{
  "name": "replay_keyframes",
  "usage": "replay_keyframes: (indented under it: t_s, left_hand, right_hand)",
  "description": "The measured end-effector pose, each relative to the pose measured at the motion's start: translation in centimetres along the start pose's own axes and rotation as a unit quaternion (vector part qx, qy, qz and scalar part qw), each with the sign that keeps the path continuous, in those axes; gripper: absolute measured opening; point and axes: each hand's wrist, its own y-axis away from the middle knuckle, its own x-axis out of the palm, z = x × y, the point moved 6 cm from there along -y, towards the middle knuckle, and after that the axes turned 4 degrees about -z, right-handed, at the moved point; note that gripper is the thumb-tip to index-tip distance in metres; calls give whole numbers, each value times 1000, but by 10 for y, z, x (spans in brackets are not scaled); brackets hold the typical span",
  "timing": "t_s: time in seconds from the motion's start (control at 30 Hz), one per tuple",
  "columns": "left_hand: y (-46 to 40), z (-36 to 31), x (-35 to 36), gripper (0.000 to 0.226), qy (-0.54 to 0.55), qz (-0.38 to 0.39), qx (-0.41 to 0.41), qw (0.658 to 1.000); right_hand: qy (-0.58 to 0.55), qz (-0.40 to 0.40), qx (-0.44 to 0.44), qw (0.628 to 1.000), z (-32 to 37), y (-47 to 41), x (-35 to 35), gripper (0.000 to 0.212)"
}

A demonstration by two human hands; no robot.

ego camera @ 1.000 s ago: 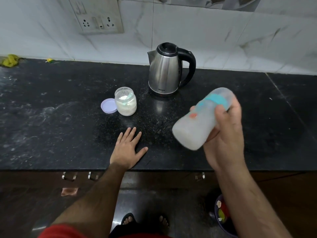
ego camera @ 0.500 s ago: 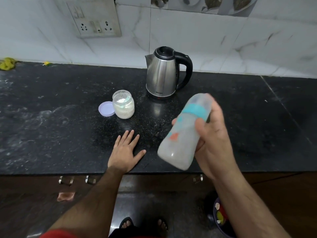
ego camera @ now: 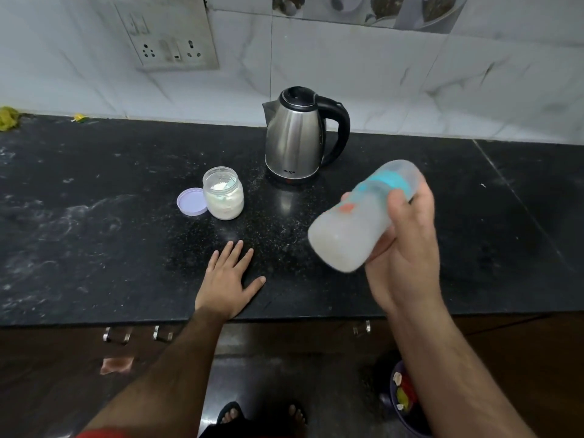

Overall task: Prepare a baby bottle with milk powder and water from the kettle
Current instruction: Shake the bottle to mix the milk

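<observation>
Gripping the capped, cloudy plastic baby bottle aslant above the black stone counter, likely to shake it, the right hand works while the left hand lies flat, fingers spread, near the open powder jar and steel kettle.

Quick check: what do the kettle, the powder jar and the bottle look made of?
Kettle: brushed steel body showing soft reflections, glossy black handle, probably plastic.
Jar: clear, glass or plastic; powder shows through.
Bottle in the right hand: cloudy translucent plastic, it seems.

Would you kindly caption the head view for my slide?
Right hand tilts a cloudy plastic baby bottle over the black counter; left hand rests flat.
</observation>
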Motion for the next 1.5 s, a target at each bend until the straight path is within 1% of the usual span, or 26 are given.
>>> replay_keyframes:
  t_s: [0.03,0.07,0.13,0.2,0.27,0.37,0.4,0.43,0.53,0.57,0.6,0.67,0.7,0.73,0.8,0.87,0.93,1.03,1.07,1.1,1.2,1.23,1.37,1.4,1.43,1.5]
  left_hand:
    - [0,0,0,83,0,0,0,1000]
    - [0,0,0,83,0,0,-1,1000]
    - [-1,0,-1,84,-4,5,0,1000]
    - [0,-1,-1,87,-10,16,1,1000]
    - [0,-1,-1,86,-4,8,0,1000]
    - [0,0,0,82,4,-3,-1,1000]
    - [0,0,0,81,6,-5,0,1000]
    - [0,0,-1,81,6,-4,0,1000]
    - [0,-1,-1,84,-3,0,1,1000]
    - [0,-1,-1,83,-3,-1,1,1000]
    - [0,0,-1,83,-2,-1,1,1000]
    - [0,0,0,82,-1,0,1,1000]
    - [0,0,0,82,-2,-1,1,1000]
    - [0,0,-1,82,-1,-3,1,1000]
    - [0,0,-1,84,-3,1,1,1000]
    - [0,-1,-1,86,-4,8,1,1000]
    - [1,-1,-1,85,-2,3,0,1000]
    - [0,1,0,81,-2,-1,0,1000]
    - [0,1,1,80,-1,0,-1,1000]
    - [0,1,1,80,1,0,-1,1000]
    - [1,0,0,84,5,-1,-1,1000]
    - [1,-1,0,84,4,-1,-1,1000]
    - [0,0,-1,82,2,-4,-1,1000]
    - [0,0,-1,82,4,-5,-2,1000]
    - [0,0,-1,82,6,-6,-2,1000]
    - [0,0,0,83,5,-4,-2,1000]
  right_hand:
    - [-2,-13,-5,1000,0,0,-2,78]
    - [5,-7,-6,1000,-1,0,-1,79]
    - [33,48,21,998,-11,5,3,90]
    - [50,80,42,995,-16,9,7,88]
    - [38,52,21,998,-10,8,4,81]
    - [-2,-23,-3,1000,-2,2,-7,62]
    - [2,-24,-1,1000,-3,2,-9,63]
    - [16,-8,5,1000,-6,3,-8,67]
    - [57,50,21,997,-10,7,-1,88]
    - [53,43,14,998,-8,7,-2,90]
    - [38,21,5,999,-6,6,-5,88]
    - [0,-31,-5,999,-2,3,-13,77]
    - [-4,-41,-6,999,-2,3,-14,75]
    - [4,-32,-2,999,-5,4,-13,79]
    - [37,26,29,999,-14,7,-7,92]
    - [60,60,41,996,-17,11,-4,91]
    - [44,34,20,998,-10,9,-7,85]
    - [-2,-48,-4,999,-3,3,-18,72]
    - [1,-52,-4,999,-4,4,-18,71]
    - [13,-38,3,999,-7,4,-17,72]
    - [64,41,38,996,-14,9,-9,79]
    - [63,42,34,997,-13,8,-8,79]
    - [6,-63,-2,998,-2,3,-19,65]
    - [9,-67,-7,998,-1,3,-19,63]
    - [22,-50,-4,998,-4,4,-17,65]
    - [58,12,23,998,-13,8,-10,75]
